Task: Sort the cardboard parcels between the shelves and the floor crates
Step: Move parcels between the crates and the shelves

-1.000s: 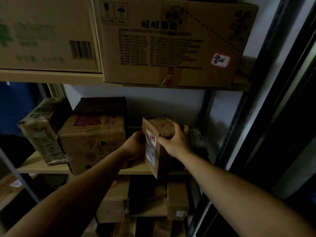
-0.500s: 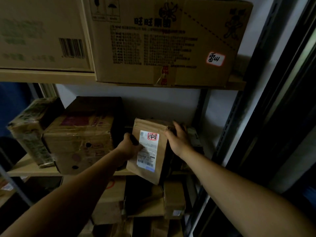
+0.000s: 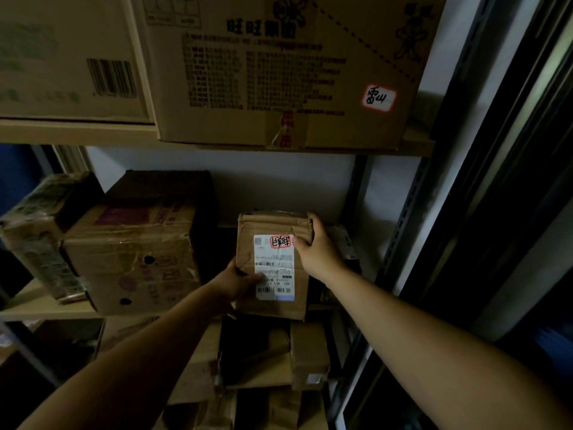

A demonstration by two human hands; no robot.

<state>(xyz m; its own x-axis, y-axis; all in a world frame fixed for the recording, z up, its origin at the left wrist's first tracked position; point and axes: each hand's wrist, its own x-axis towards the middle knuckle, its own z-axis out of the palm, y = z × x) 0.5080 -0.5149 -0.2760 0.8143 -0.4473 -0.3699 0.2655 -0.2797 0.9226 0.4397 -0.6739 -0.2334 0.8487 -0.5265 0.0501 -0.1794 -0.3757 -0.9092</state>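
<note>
hands both gripping small brown cardboard parcel (image 3: pixel 273 265) with white label: your left hand (image 3: pixel 237 282) low, right hand (image 3: pixel 317 248) top corner, at middle shelf (image 3: pixel 46 308).

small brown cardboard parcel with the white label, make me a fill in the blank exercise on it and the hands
1. The left hand grips the small brown cardboard parcel at its lower ___ edge.
2. The right hand holds the parcel's top ___ corner.
3. The large printed cardboard box sits on the pale shelf board ___ the parcel.
Missing words: left; right; above.
</note>
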